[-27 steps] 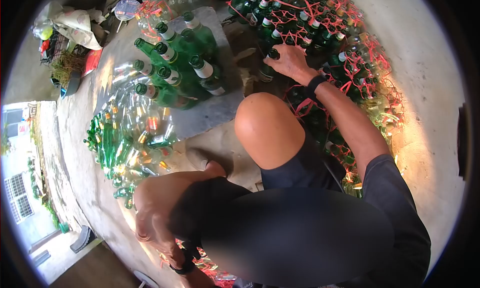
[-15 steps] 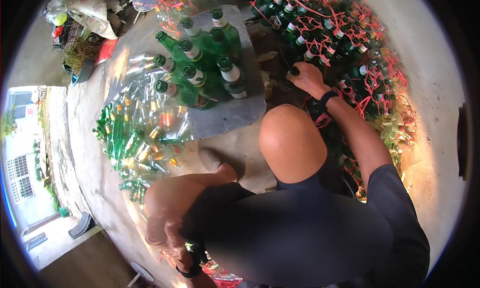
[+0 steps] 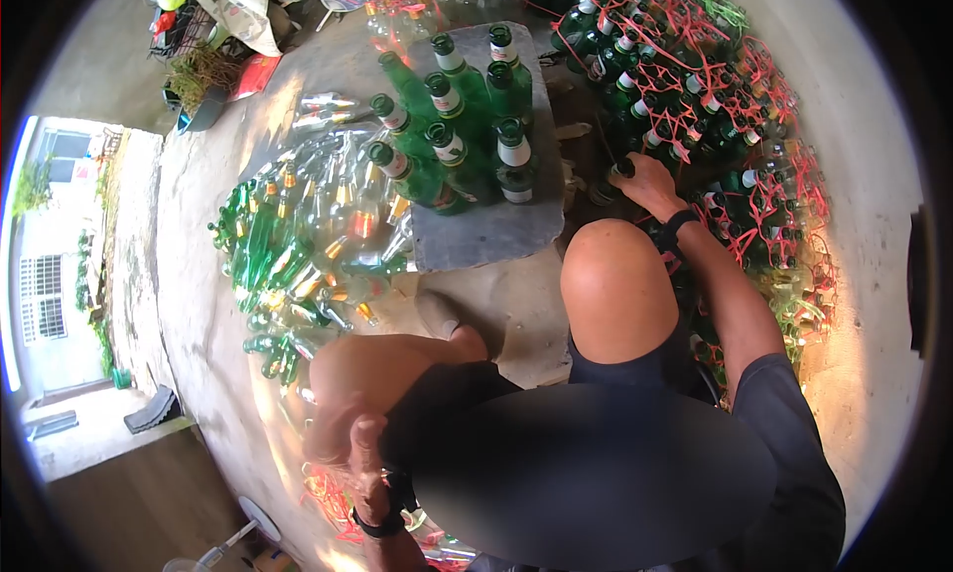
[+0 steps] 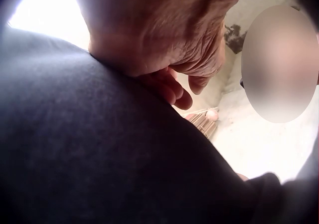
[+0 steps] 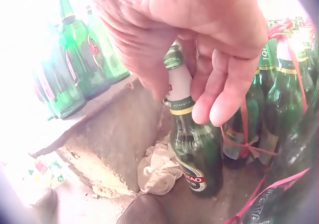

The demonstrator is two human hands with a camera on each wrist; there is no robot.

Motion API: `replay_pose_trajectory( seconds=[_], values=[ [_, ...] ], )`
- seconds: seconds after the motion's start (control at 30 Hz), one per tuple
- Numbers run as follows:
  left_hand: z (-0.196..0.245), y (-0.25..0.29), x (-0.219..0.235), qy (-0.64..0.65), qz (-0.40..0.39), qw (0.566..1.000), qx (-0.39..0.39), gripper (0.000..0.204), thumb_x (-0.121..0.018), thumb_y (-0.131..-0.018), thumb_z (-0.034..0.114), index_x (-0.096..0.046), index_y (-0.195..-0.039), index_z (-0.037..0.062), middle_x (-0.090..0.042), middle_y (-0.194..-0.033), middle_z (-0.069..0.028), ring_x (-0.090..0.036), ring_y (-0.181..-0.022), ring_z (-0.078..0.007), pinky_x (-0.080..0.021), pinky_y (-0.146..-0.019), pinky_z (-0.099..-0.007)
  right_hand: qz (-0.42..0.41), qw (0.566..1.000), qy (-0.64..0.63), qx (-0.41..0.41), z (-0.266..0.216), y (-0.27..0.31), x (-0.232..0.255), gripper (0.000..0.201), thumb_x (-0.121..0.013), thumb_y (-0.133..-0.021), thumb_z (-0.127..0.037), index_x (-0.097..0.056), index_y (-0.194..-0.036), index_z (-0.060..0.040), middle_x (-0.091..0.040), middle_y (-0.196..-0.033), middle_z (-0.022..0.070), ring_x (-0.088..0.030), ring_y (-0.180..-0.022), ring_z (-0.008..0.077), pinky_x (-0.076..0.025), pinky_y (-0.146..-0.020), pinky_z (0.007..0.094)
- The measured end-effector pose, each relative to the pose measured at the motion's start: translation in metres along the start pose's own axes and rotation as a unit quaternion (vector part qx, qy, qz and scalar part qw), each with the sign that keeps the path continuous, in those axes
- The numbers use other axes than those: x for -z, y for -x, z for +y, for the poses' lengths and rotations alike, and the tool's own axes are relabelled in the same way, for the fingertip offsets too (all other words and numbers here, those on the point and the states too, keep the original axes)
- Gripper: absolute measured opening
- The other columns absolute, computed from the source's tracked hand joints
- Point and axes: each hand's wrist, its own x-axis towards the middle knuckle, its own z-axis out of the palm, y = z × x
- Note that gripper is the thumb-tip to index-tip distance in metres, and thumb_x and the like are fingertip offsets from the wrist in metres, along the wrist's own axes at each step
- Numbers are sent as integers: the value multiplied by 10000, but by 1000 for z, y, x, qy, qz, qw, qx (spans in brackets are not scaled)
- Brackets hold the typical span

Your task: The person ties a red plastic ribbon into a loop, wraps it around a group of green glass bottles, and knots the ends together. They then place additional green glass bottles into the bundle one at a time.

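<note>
My right hand (image 3: 649,187) grips the neck of a green bottle (image 3: 602,190) low between the slab and the tied bottles. In the right wrist view, thumb and fingers (image 5: 219,84) close round the pale neck label of that bottle (image 5: 197,149), which stands slightly tilted at the floor. My left hand (image 3: 355,458) is by my left knee; in the left wrist view the hand (image 4: 164,29) hangs over dark cloth with loosely bent fingers, holding nothing. Several green bottles (image 3: 452,140) stand upright on the grey slab (image 3: 486,239).
Green bottles tied with red string (image 3: 685,85) crowd the right side. Loose bottles (image 3: 288,229) lie in a heap left of the slab. Crumpled pale material (image 5: 158,169) lies beside the slab's support. A fan (image 3: 260,520) stands at the lower left.
The head view has shifted, so the slab and bottles appear farther right. My right hand still holds a bottle neck low by the slab. The left hand's fingers appear more raised near the knee.
</note>
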Motion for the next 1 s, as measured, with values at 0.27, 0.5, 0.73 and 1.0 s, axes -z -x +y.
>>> replay_pose_trajectory(
  seconds=[0.27,0.5,0.73,1.0],
  values=[
    [8,0,-1,34,-12,999,32,348,-703,-954,319,-668,-1044,-16,-622,-691,-38,-561,-610,-101,-439,-583,-238,-18,999,-31,31,12,6,14,387,-747,-788,-326,-660,-1009,-21,-709,-865,187,-701,-866,373,-543,-766,464],
    [11,5,8,199,-21,974,108,130,-662,-914,-36,-691,-1033,-79,-706,-845,-87,-680,-739,-124,-551,-675,-250,-98,970,-143,171,19,14,74,384,-700,-924,-161,-616,-1243,37,-682,-927,37,-626,-822,110,-502,-718,266],
    [-22,47,37,272,17,949,157,105,-682,-944,27,-721,-1009,-45,-706,-795,-67,-648,-659,-98,-495,-567,-224,-101,954,-241,147,-13,52,149,328,-590,-1049,-231,-640,-1302,-29,-674,-1130,55,-644,-1010,116,-506,-915,266],
    [-184,176,36,213,52,912,348,206,-657,-959,140,-715,-1036,-42,-709,-776,-80,-627,-639,-103,-508,-569,-240,-109,955,-134,242,-91,107,174,392,-559,-1061,-270,-584,-1372,-34,-604,-1290,84,-565,-1236,184,-410,-1089,320]
  ],
)
